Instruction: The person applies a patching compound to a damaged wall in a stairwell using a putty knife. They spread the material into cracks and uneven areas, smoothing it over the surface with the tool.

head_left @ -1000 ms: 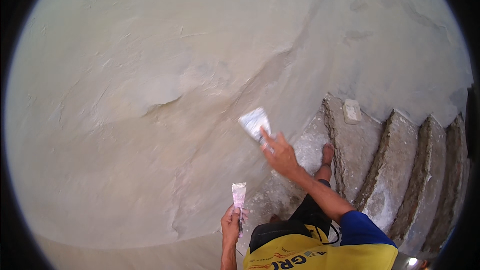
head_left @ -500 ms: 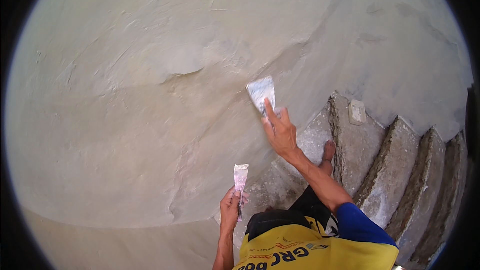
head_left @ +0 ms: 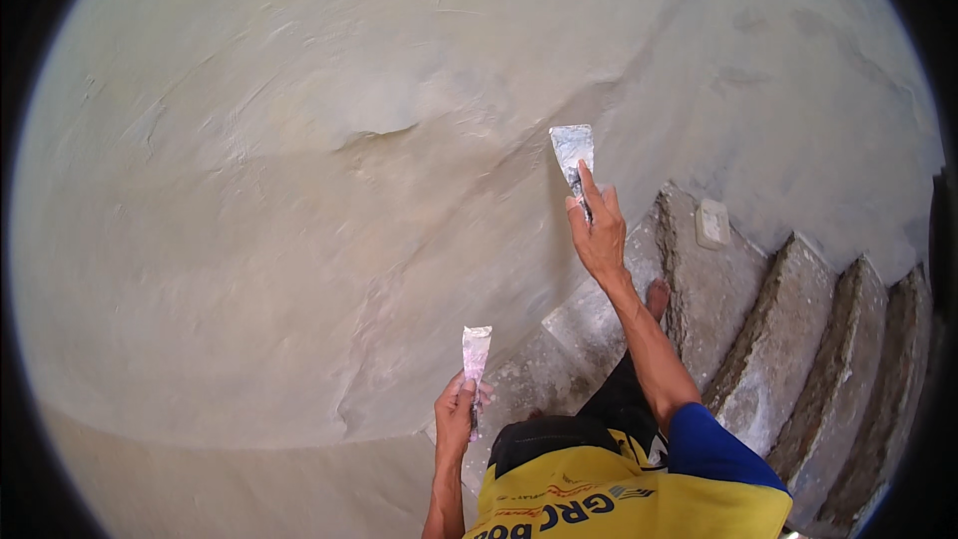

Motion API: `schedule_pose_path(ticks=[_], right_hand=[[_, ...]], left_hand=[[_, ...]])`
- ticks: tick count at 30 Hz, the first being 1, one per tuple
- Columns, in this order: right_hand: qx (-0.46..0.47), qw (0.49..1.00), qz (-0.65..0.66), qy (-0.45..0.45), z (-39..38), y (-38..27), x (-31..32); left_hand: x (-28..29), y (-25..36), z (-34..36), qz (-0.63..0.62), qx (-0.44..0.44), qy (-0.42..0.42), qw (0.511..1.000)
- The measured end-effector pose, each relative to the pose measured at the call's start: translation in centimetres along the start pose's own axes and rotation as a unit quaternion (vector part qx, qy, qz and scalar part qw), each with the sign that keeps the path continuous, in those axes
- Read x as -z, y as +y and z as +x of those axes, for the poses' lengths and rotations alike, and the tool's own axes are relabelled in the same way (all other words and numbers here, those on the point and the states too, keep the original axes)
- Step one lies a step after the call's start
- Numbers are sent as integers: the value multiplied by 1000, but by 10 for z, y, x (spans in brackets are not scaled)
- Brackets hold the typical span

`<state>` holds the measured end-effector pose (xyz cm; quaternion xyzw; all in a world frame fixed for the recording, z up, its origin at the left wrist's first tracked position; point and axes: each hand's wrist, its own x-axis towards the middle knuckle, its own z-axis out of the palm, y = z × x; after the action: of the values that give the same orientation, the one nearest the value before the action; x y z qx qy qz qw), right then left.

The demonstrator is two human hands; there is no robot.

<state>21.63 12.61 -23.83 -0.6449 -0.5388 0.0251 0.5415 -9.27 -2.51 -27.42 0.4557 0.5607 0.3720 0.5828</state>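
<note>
My right hand (head_left: 601, 235) grips the handle of a wide putty knife (head_left: 573, 147), its blade smeared with whitish filler and pointing up toward the wall. The index finger is stretched along the blade. I cannot tell whether the blade touches the wall (head_left: 249, 269), a large plastered surface with ridges, scrape marks and a darker diagonal band. Lower down, my left hand (head_left: 457, 409) is closed around a narrower putty knife (head_left: 477, 347), held upright with pale and pinkish filler on it. That blade is apart from the right-hand one.
Rough concrete steps (head_left: 768, 329) climb along the right side, their edges broken and splashed white. A small whitish rectangular container (head_left: 713, 224) lies on one step. My bare foot (head_left: 658, 297) is on the speckled landing beside the first riser.
My right hand has swung the wide putty knife right and slightly up, turning its blade more upright. My left hand and its narrow knife have barely shifted.
</note>
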Motion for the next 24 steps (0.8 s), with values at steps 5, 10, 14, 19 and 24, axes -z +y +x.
schedule_pose_path(ticks=[5,10,14,19,24], right_hand=[[41,998,-20,-41,-9,14,-12],[34,990,-41,-132,-39,23,-7],[20,996,-21,-85,-32,28,2],[-11,994,-7,-107,-25,14,13],[71,947,-16,-312,-95,-5,65]], left_hand=[[0,-3,3,3,12,5,1000],[-4,-4,2,-12,2,15,1000],[1,-1,0,20,7,11,1000],[-6,33,-6,59,-1,-4,998],[-10,12,-5,-12,-80,-1,997]])
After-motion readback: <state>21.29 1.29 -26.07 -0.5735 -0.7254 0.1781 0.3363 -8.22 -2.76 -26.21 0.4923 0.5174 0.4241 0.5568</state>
